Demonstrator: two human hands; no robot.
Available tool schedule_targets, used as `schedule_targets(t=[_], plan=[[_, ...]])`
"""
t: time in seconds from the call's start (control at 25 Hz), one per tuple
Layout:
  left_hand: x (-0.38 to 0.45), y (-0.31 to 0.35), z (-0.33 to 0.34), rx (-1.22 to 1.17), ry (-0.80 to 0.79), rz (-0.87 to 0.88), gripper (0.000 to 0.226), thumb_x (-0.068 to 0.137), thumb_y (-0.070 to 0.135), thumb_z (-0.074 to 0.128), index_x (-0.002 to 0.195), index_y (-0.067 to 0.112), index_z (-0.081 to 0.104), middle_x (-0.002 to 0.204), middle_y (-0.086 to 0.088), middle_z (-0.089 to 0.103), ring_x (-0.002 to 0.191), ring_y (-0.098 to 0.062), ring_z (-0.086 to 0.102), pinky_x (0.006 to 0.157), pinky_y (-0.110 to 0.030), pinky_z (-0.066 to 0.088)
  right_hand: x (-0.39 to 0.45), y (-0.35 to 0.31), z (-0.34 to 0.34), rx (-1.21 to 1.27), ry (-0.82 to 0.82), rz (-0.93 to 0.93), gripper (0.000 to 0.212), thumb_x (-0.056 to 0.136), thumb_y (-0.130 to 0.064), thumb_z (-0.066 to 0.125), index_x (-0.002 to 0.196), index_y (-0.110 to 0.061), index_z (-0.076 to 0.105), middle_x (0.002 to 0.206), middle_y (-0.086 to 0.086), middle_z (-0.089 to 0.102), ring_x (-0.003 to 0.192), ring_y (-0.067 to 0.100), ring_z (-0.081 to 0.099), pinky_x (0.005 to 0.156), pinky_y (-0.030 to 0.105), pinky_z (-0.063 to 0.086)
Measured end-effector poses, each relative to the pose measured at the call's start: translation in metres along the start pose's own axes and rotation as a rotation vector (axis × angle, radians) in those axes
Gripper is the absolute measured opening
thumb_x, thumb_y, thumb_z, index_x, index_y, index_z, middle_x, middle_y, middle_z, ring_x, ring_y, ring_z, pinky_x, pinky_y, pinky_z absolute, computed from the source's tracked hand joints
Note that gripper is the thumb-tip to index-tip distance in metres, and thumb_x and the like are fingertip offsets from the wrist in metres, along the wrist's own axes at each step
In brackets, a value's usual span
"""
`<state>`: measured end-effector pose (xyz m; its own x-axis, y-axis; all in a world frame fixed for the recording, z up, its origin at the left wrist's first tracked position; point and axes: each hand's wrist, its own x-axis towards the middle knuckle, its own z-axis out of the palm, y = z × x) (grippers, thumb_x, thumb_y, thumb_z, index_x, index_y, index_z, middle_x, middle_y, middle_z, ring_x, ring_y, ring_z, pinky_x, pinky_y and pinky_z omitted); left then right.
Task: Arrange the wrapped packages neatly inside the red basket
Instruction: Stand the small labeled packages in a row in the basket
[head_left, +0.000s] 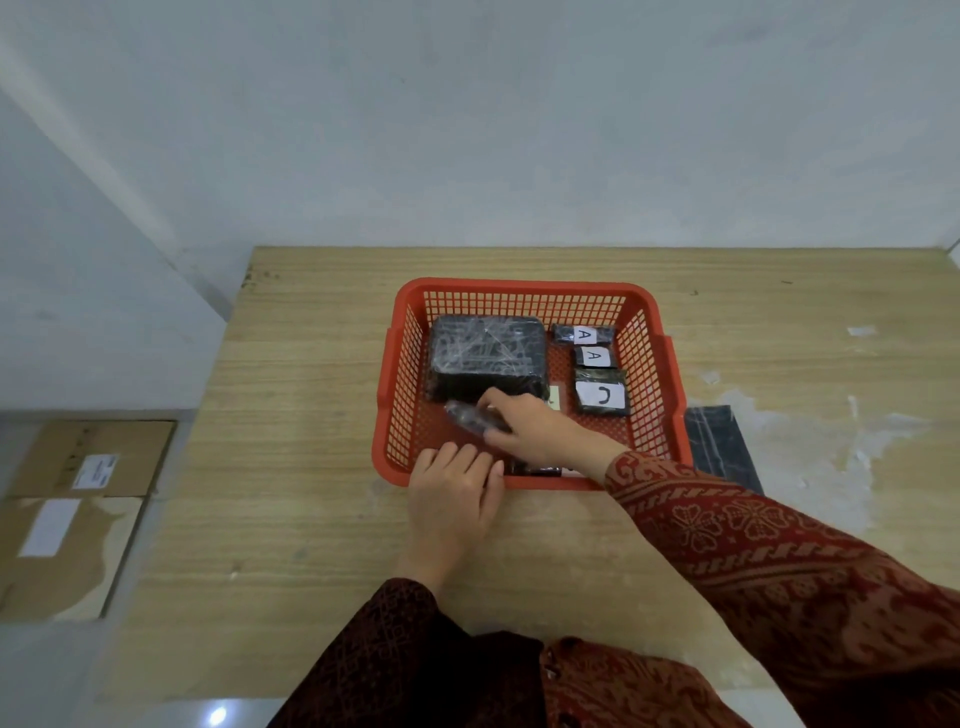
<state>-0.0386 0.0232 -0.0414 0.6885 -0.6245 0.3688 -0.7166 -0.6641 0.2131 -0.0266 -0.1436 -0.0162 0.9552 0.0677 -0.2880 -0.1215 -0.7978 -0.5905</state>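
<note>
Wooden desk (311, 519) with red basket (524, 287): four wrapped packages lie sorted inside. Right hand (535, 423) closes on a cylindrical package (467, 415); left hand (454, 493) rests open, empty, on the rim. One flat package (719, 441) remains outside.

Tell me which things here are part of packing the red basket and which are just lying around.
Part of the job:
red basket
large wrapped package
three small labelled packages
long wrapped package in the right hand
left hand at the basket's near rim

Lying about:
cardboard boxes on the floor
dark sheet beside the basket
</note>
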Motion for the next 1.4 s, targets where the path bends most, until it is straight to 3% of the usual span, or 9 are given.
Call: schedule_targets(t=[0.12, 0.2, 0.4, 0.56, 0.68, 0.88, 1.12, 1.4], plan=[[0.0, 0.001, 0.001, -0.001, 0.009, 0.009, 0.032, 0.095, 0.028, 0.042, 0.073, 0.017, 0.062, 0.07, 0.002, 0.06, 0.068, -0.02, 0.052, 0.064, -0.035, 0.036, -0.014, 0.017, -0.022, 0.119, 0.173, 0.058, 0.022, 0.098, -0.028, 0.039, 0.102, -0.012, 0.054, 0.069, 0.009, 0.062, 0.058, 0.026, 0.057, 0.055, 0.038, 0.042], [-0.001, 0.0, 0.0, -0.004, 0.003, 0.011, 0.031, 0.095, 0.028, 0.042, 0.074, 0.017, 0.062, 0.071, 0.003, 0.061, 0.069, -0.02, 0.053, 0.064, -0.035, 0.037, -0.027, 0.034, -0.038, 0.048, 0.132, 0.091, 0.021, 0.095, -0.036, 0.049, 0.097, -0.015, 0.055, 0.066, -0.002, 0.057, 0.055, 0.016, 0.053, 0.053, 0.029, 0.041], [0.0, 0.0, 0.0, -0.013, 0.003, 0.016, 0.031, 0.095, 0.027, 0.043, 0.075, 0.017, 0.064, 0.071, 0.003, 0.061, 0.069, -0.02, 0.054, 0.063, -0.035, 0.037, -0.05, 0.07, -0.051, -0.36, -0.009, 0.157, 0.036, 0.086, -0.033, 0.065, 0.112, -0.01, 0.058, 0.105, 0.005, 0.061, 0.094, 0.021, 0.057, 0.081, 0.033, 0.048], [-0.001, -0.001, 0.0, -0.017, -0.001, 0.02, 0.031, 0.095, 0.027, 0.042, 0.075, 0.016, 0.064, 0.071, 0.003, 0.061, 0.068, -0.02, 0.053, 0.063, -0.034, 0.035, -0.059, 0.073, -0.044, -0.599, 0.002, 0.184, 0.038, 0.088, -0.032, 0.063, 0.116, -0.01, 0.049, 0.107, 0.013, 0.065, 0.098, 0.031, 0.061, 0.078, 0.04, 0.051], [-0.001, 0.0, -0.001, -0.016, -0.012, 0.021, 0.032, 0.095, 0.027, 0.042, 0.075, 0.016, 0.063, 0.071, 0.003, 0.061, 0.068, -0.019, 0.053, 0.063, -0.035, 0.035, -0.06, 0.071, -0.037, -0.676, 0.015, 0.181, 0.04, 0.09, -0.026, 0.059, 0.124, -0.007, 0.049, 0.121, 0.012, 0.057, 0.114, 0.029, 0.054, 0.087, 0.039, 0.049], [-0.001, 0.001, -0.002, -0.03, -0.012, 0.007, 0.033, 0.096, 0.028, 0.04, 0.076, 0.017, 0.064, 0.07, 0.004, 0.061, 0.067, -0.018, 0.053, 0.063, -0.034, 0.036, -0.064, 0.07, -0.028, -0.614, 0.065, 0.237, 0.037, 0.09, -0.017, 0.057, 0.123, -0.005, 0.045, 0.122, 0.013, 0.057, 0.113, 0.031, 0.055, 0.086, 0.042, 0.053], [0.001, 0.006, -0.008, -0.048, -0.045, -0.052, 0.033, 0.095, 0.029, 0.043, 0.071, 0.019, 0.063, 0.067, 0.007, 0.06, 0.066, -0.016, 0.052, 0.064, -0.033, 0.034, -0.062, 0.07, -0.03, -0.53, 0.027, 0.264, 0.042, 0.091, -0.029, 0.056, 0.124, -0.004, 0.053, 0.123, 0.014, 0.055, 0.115, 0.031, 0.053, 0.092, 0.044, 0.051], [0.003, 0.006, -0.012, -0.08, -0.164, -0.077, 0.034, 0.096, 0.031, 0.041, 0.072, 0.021, 0.063, 0.068, 0.009, 0.061, 0.067, -0.014, 0.053, 0.065, -0.032, 0.034, -0.057, 0.064, -0.028, -0.504, 0.013, 0.307, 0.048, 0.084, -0.026, 0.068, 0.123, -0.008, 0.048, 0.122, 0.013, 0.057, 0.113, 0.031, 0.055, 0.089, 0.042, 0.051]])
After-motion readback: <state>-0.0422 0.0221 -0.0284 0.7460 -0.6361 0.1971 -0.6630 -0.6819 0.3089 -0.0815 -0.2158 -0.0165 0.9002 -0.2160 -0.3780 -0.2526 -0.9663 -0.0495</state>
